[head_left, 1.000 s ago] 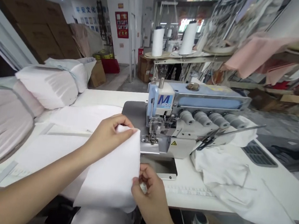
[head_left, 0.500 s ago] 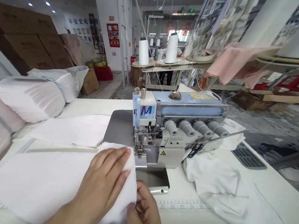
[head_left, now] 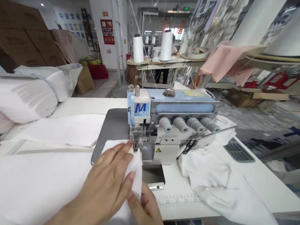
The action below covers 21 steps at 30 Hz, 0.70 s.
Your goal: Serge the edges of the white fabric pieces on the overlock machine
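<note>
Over the table [head_left: 180, 213], fabric's edge [head_left: 137, 169] sits pinched beside the presser foot [head_left: 136, 137].

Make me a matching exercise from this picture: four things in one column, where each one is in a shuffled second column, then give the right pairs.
Things
1. sewing machine
2. thread cone
3. pink cloth
4. white cloth

Places
A. hanging at the upper right
B. between the left hand and right hand
C. standing upright behind the machine
D. set on the white table

Right pairs: 1-D, 2-C, 3-A, 4-B
</note>
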Motion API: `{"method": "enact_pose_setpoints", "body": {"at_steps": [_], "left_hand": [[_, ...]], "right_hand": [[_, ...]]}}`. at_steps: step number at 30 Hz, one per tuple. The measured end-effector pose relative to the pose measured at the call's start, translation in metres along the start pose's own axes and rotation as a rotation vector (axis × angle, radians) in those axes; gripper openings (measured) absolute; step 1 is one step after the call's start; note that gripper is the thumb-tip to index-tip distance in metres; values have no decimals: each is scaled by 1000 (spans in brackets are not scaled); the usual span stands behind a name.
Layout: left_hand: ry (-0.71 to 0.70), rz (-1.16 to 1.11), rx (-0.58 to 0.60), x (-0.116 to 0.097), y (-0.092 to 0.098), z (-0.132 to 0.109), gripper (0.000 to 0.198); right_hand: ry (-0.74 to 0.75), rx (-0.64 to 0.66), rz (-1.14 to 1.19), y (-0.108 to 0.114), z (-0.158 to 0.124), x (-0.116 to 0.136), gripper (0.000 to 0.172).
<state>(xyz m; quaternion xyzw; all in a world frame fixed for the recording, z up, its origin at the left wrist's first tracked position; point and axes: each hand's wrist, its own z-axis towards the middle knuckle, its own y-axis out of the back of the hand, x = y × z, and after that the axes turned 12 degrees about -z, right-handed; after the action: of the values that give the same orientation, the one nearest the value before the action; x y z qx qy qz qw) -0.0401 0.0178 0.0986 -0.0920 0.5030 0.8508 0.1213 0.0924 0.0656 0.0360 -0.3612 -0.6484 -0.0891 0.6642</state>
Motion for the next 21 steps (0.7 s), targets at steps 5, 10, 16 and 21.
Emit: {"method": "enact_pose_setpoints", "body": {"at_steps": [5,10,16,21], "left_hand": [[146,-125,149,26,26,38,37],[358,-195,-254,44,43,16,32],[1072,-1072,-62,8,28,-60,37],[1285,-1474,-60,1,42,-77,51]], "right_hand": [[-48,56,-144,3,-7,7,45],[-61,83,-183,5,-10,12,47],[-21,19,-122,2,-2,3,34],[29,-3,-33,1,-15,4,30]]}}
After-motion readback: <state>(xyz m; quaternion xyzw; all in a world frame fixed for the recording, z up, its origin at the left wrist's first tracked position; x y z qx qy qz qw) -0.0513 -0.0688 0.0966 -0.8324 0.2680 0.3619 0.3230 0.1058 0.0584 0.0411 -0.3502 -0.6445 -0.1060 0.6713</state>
